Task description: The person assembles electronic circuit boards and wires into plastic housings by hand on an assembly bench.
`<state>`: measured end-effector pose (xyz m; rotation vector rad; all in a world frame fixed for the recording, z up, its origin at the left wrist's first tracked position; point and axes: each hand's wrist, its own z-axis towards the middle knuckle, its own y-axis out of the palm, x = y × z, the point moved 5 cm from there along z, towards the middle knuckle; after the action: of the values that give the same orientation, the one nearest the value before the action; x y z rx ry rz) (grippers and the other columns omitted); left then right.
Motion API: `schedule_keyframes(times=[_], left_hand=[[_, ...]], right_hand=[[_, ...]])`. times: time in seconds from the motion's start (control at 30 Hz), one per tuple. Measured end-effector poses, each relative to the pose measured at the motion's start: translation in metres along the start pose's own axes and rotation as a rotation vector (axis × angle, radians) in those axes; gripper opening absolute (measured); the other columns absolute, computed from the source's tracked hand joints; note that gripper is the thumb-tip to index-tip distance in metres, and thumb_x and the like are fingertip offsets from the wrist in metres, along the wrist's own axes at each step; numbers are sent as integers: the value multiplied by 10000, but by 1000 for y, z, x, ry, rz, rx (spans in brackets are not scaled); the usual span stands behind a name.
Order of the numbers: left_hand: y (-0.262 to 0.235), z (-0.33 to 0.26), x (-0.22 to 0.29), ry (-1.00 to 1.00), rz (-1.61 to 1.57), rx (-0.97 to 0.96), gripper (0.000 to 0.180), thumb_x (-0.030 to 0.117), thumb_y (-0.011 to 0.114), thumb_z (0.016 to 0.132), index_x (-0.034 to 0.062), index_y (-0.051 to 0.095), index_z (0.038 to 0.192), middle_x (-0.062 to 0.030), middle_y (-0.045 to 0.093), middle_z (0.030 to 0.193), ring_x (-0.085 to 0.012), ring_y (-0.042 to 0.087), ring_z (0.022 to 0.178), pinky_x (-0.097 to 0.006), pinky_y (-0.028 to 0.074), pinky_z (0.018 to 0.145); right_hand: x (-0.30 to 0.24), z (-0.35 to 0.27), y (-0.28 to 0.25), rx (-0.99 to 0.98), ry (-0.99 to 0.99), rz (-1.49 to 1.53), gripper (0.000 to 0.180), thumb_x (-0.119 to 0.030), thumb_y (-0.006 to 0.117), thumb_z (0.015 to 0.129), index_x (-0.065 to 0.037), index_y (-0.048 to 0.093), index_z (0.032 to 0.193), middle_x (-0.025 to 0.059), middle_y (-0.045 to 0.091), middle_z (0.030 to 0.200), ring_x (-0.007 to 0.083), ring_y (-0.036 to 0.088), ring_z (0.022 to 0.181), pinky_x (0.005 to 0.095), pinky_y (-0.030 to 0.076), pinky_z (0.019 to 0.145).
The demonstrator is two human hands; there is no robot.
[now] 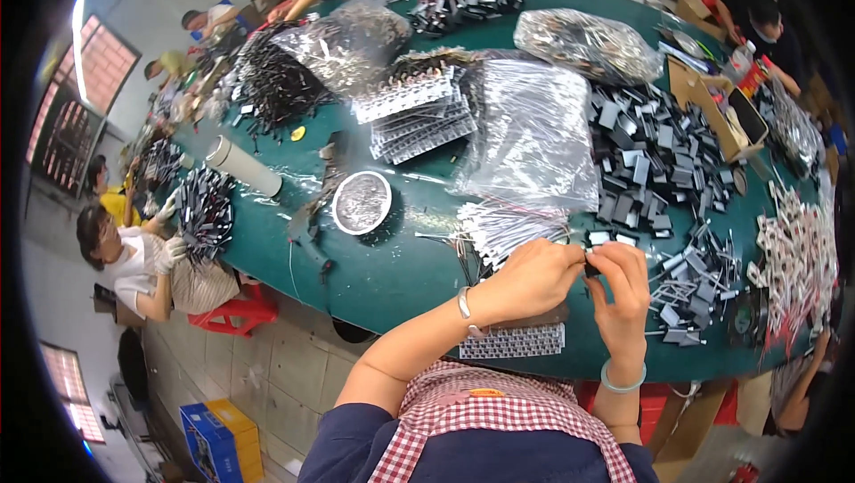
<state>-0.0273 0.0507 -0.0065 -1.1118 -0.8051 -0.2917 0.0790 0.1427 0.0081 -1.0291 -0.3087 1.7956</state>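
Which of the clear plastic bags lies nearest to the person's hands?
The large flat bag, right of the stacked silvery panels and beyond the left hand. The other clear bags lie farther back or off to the right.

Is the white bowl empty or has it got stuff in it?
Not empty: small silvery pieces cover the inside of the white bowl. How deep they go, I cannot tell.

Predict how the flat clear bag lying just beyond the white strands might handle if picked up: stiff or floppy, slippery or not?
The bag would probably sag or fold, since its film looks thin and wrinkled. Its glossy surface could make it slippery to grip. The slim pale contents showing through might shift inside if it were tilted.
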Motion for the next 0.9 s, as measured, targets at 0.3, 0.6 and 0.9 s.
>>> schedule_keyframes(times=[0.3, 0.6, 0.9], left_hand=[[-5, 1, -18, -226, -418, -183, 247, 194, 634, 908, -34, 596, 821, -95, 618, 633, -140, 567, 497, -304, 432, 454], [12, -8, -26, -440, -665, -363, 279, 248, 580, 952, 1, 596, 822, -44, 635, 707, -63, 560, 519, -218, 427, 426], [12, 5, -43, -283, -233, -348, 298, 298, 626, 892, 7, 671, 938, -147, 664, 747, -202, 623, 675, -361, 465, 619]], right_hand=[[2, 9, 4, -100, 61, 255, 370, 95, 724, 656, -7, 651, 1004, 123, 656, 1025, 308, 618, 954, 378, 511, 792], [16, -2, 10, 17, 106, 350, 152, 123, 653, 737, 19, 627, 845, 124, 686, 906, 259, 659, 837, 333, 528, 721], [62, -27, -68, 224, 371, 129, 83, 95, 613, 799, 26, 597, 843, 131, 663, 882, 212, 636, 817, 317, 489, 741]])
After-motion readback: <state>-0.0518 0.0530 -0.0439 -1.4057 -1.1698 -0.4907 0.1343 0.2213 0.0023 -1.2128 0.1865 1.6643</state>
